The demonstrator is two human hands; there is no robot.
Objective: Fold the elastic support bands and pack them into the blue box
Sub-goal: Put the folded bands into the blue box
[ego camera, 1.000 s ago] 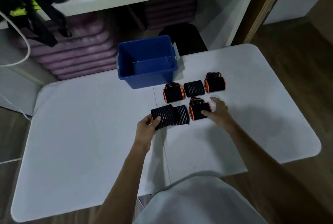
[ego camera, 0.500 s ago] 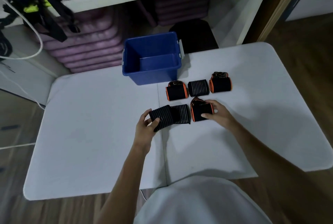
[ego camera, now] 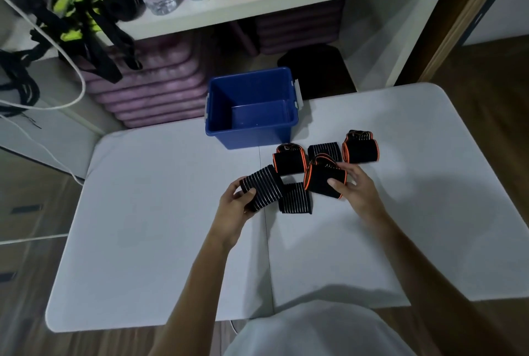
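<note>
Both hands now carry a folded band clear of the table [ego camera: 160,212], where half a second ago those two bands lay on it under the fingers: the left hand [ego camera: 236,206] pinches a striped band [ego camera: 262,191] between thumb and curled fingers, and the right hand [ego camera: 355,186] clasps an orange-edged band [ego camera: 325,181], thumb across its near face and fingers behind. That lift suggests folding is finished for these two and packing is starting. Between the two grips a second striped band [ego camera: 296,199] stays flat on the table, just under the raised ones. Beyond the right hand's grip lie three more folded bands in a row, orange-edged [ego camera: 289,159], striped [ego camera: 326,150] and orange-edged [ego camera: 360,148]. Further out past both grips stands the blue box [ego camera: 252,138], with nothing visible inside it, so none is packed yet. Both forearms reach forward from the body, wrists nearly level, the left hand turned palm-inward, the right tilted toward the box
</note>
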